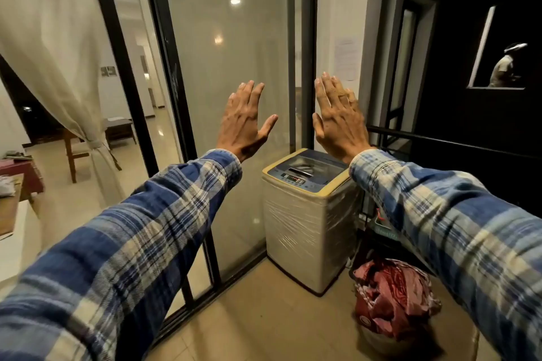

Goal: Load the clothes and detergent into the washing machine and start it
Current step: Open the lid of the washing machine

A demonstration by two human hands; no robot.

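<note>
While the left hand point(243, 123) and right hand point(337, 120) are hovering open, the crumpled red patterned clothes point(393, 293) are looking soft, light, easiest bunched from the top.

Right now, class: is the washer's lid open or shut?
Shut. The lid lies flat on top of the washer; no drum opening shows.

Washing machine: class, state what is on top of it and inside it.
On the washing machine sit a closed lid and control panel, nothing loose. The right sleeve covers one corner. The lid hides the inside.
</note>
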